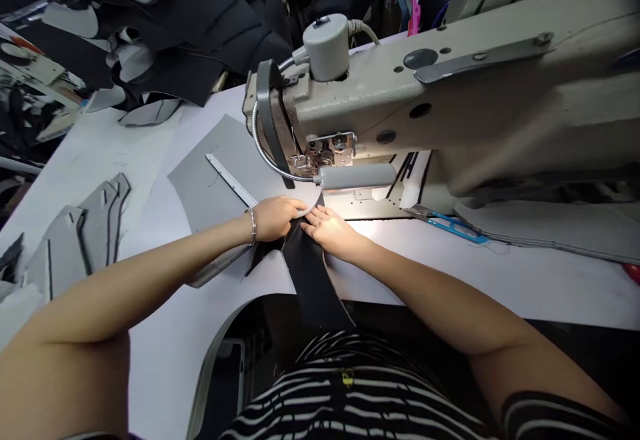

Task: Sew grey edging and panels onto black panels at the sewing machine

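Observation:
Just in front of the sewing machine's needle area (320,157), my left hand (274,219) is closed on the curved edge of a grey fabric piece (200,183). A white strip (231,179) runs across that piece. My right hand (333,232) lies with fingers extended on the top end of a black fabric strip (317,280), close beside my left fingertips. The black strip hangs over the table's front edge toward my lap. Fabric layers under my left hand are partly hidden.
The sewing machine (450,93) fills the right side, with a grey lamp tube (357,176) low before the needle. Blue-handled scissors (453,225) lie near grey panels (555,227). More grey pieces (75,240) lie left; black fabric (200,23) is piled behind.

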Action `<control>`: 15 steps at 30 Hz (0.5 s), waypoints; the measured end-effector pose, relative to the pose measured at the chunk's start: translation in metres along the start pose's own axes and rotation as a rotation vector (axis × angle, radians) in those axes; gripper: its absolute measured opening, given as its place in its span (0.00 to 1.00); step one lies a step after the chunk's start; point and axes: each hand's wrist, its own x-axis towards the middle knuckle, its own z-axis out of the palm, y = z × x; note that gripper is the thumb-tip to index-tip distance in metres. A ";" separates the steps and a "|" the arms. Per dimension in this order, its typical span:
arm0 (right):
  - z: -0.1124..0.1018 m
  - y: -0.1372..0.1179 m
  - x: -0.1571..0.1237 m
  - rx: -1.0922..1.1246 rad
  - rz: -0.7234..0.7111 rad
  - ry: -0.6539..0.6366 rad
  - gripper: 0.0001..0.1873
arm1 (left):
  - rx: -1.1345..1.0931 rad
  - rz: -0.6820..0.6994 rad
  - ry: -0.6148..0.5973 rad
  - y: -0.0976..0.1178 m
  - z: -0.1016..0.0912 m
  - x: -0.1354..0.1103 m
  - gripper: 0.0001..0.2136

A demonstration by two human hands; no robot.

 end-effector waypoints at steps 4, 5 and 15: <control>-0.001 0.002 0.001 0.022 -0.004 -0.036 0.16 | -0.079 -0.008 0.039 0.002 0.003 0.005 0.15; -0.001 0.001 0.001 0.028 -0.002 -0.040 0.16 | -0.081 -0.003 0.022 0.002 0.003 0.006 0.15; -0.010 -0.036 0.001 -0.046 -0.031 -0.050 0.17 | -0.036 -0.020 -0.028 0.003 0.004 0.012 0.15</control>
